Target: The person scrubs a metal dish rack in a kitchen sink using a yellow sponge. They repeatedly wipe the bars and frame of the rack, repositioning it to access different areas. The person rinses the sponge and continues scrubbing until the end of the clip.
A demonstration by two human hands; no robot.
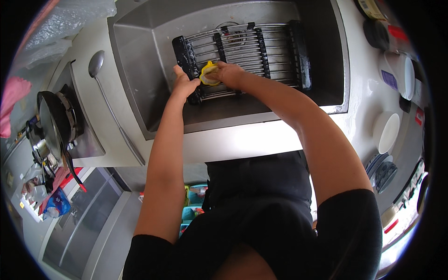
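A metal-barred drying rack (245,57) with black plastic ends and cross strips lies in the steel sink (136,66). White suds cling to its black parts. My left hand (183,84) grips the rack's left black end near its lower corner. In my right hand (229,74) is a yellow-edged scrubbing sponge (210,74), pressed against the bars close to that same end. The sponge's pale middle is partly covered by my fingers. Behind the bars, the sink's drain (233,37) shows in part.
On the left counter lies a long steel ladle (101,77), beside a lidded pan (52,120) on a stove. A white bowl (386,131), stacked blue-patterned dishes (383,171) and a white container (399,75) stand on the right. Clear plastic bags (73,24) hang at the upper left.
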